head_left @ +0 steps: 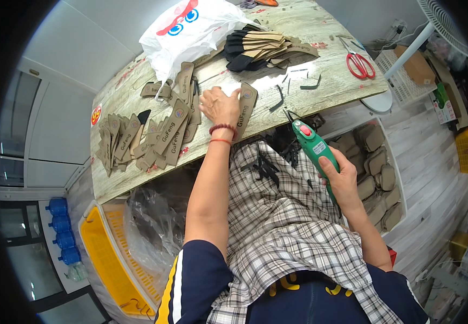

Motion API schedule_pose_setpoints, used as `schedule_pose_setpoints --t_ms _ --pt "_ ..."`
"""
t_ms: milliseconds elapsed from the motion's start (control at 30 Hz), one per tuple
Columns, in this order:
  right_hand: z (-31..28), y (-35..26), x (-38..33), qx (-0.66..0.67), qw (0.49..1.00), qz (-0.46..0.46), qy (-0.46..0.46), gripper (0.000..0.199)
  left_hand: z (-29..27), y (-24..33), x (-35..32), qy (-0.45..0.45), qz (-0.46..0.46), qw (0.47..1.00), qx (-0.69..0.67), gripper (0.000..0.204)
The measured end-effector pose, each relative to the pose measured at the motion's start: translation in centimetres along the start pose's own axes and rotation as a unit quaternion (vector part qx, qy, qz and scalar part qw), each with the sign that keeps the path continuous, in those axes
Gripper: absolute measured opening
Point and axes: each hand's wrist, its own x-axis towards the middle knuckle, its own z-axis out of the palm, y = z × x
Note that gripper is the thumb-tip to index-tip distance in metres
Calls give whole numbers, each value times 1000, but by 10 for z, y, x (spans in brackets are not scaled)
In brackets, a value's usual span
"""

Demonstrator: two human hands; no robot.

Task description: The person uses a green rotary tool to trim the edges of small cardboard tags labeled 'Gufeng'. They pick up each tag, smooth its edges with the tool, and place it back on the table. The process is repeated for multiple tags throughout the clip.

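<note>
My left hand (220, 106) is over the table's front part, fingers curled. Its thumb presses against a brown fabric strip (246, 108) with printed lettering and a rounded end, which slants along the hand's right side. The fingers' undersides are hidden. In my right hand (342, 181) is a green electric scissors (312, 143) with a red button, its tip pointing at the table's front edge. Black trimmings (278, 101) lie on the table near that tip. More black scraps (267, 168) rest on the checked apron (293, 216) over my lap.
Brown strips (169, 132) lie in piles at left, beside a white plastic bag (190, 38). Behind are a bundle of black-and-tan pieces (255, 47) and red-handled scissors (360, 65). A bin of brown pieces (377, 162) stands right, a yellow basket (110, 259) below left.
</note>
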Motion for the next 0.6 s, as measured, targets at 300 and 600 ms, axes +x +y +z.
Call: schedule_pose_setpoints --t_ms 300,600 --pt "0 8 4 -14 1000 -5 17 44 14 26 -40 -44 57 988 -134 27" --pt "8 1 -8 -12 999 -18 26 42 -15 39 -72 -62 -172 713 -677 13"
